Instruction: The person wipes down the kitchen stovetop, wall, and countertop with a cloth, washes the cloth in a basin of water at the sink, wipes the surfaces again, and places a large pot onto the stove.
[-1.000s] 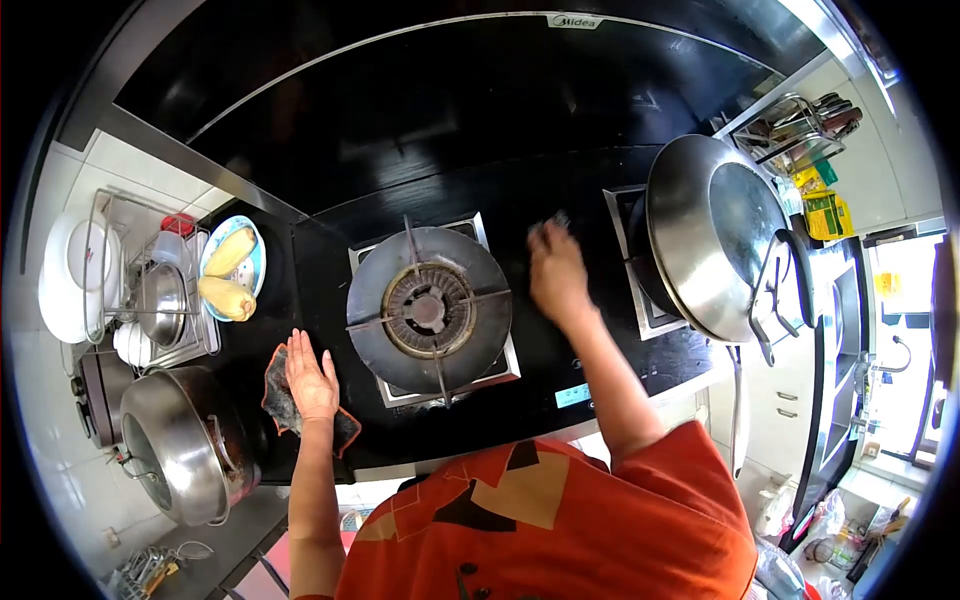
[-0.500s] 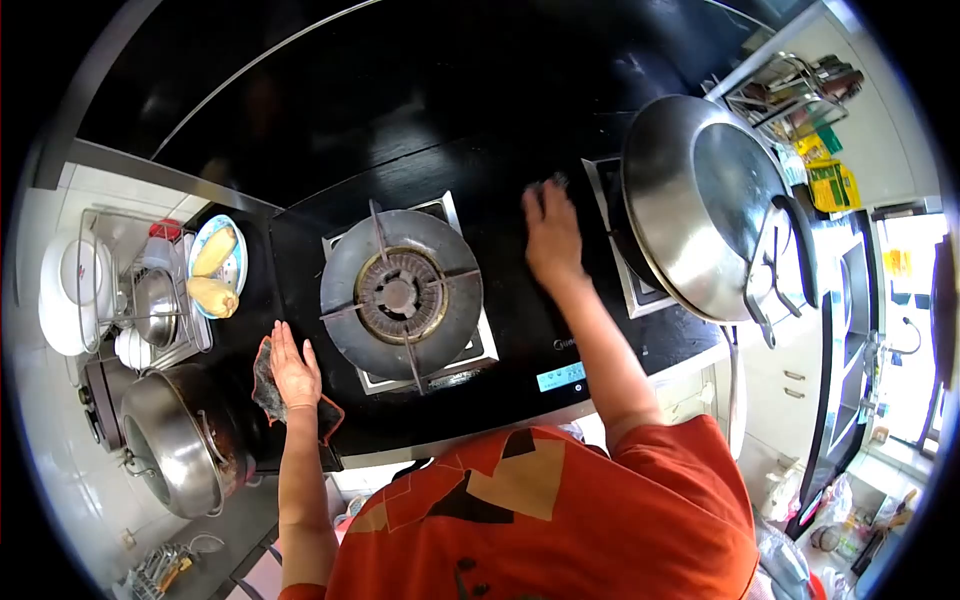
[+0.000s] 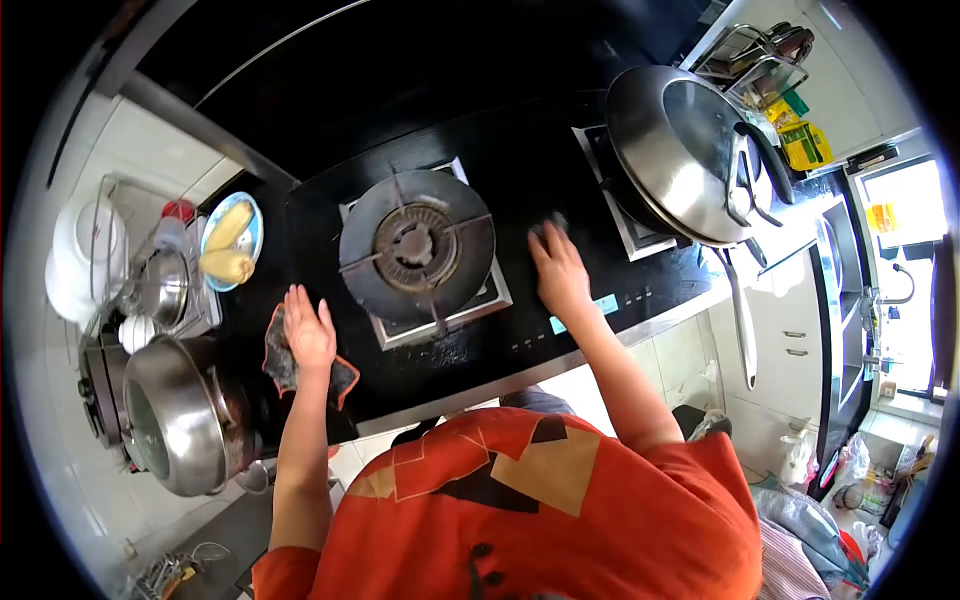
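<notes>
My left hand (image 3: 311, 330) lies flat with its fingers stretched out on a dark grey cloth (image 3: 283, 352) with an orange-red edge, left of the burner. Between my arms is a round gas burner (image 3: 417, 300) with a black ring and metal pot supports. My right hand (image 3: 563, 275) is on the black cooktop (image 3: 520, 190), right of this burner, with its fingers bent down. A small dark grey thing, blurred, shows at its fingertips; its kind cannot be made out.
A lidded steel wok (image 3: 640, 130) sits on the right burner, its long handle jutting over the front edge. At left are a plate (image 3: 258, 215) with two peeled corn cobs (image 3: 228, 265), a dish rack (image 3: 105, 230) and a large steel pot (image 3: 190, 440).
My right hand has moved nearer the cooktop's front edge, by the lit display. My left hand stays flat on the cloth. The camera view has shifted and turned slightly.
</notes>
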### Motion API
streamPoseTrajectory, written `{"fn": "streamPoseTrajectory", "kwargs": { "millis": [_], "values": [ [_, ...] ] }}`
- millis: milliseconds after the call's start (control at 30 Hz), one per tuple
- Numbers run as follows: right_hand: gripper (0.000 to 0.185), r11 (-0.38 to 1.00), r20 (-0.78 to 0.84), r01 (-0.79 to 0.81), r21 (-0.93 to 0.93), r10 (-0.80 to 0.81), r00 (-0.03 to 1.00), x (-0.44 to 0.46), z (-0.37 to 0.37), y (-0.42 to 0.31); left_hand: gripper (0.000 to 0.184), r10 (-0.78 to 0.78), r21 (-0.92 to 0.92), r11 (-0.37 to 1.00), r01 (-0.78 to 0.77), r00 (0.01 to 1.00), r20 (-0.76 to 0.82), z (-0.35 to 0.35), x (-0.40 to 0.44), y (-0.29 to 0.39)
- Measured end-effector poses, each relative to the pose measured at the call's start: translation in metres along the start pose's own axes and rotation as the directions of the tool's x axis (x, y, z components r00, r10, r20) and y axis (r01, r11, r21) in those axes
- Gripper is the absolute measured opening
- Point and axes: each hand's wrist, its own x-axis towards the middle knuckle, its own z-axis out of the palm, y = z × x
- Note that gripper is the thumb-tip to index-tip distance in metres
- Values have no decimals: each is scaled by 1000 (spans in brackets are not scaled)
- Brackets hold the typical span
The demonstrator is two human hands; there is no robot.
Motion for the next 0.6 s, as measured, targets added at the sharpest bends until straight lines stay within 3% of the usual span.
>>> {"fn": "streamPoseTrajectory", "kwargs": {
  "millis": [100,267,400,433,467,500,567,600],
  "values": [
    [43,996,-30,68,-53,-70,997,42,23,-11,52,-17,-55,998,16,1000,-14,0,-2,-2],
    [52,1000,42,1,7,-2,999,-53,-2,-33,53,-58,-231,972,33,993,-105,-24,-13,-2],
    [47,996,56,-85,41,83,995,-48,-15,-22,53,118,-315,937,-153,985,-127,-64,-47,2],
    [45,990,-37,-132,-41,131,991,-43,-3,5,53,149,-359,913,-196,977,-155,-70,-55,4],
    [53,966,1,-242,-88,243,970,-43,0,33,53,157,-371,905,-210,973,-167,-76,-62,6],
    [54,906,26,-421,46,421,907,-50,-28,33,53,160,-392,896,-208,975,-152,-83,-69,8],
    [59,873,-120,-469,-131,456,882,-87,-22,104,56,159,-408,891,-197,979,-125,-90,-86,12],
    [59,842,-39,-524,-127,523,851,-100,-34,132,56,151,-420,887,-192,980,-129,-90,-93,14]
  ]
}}
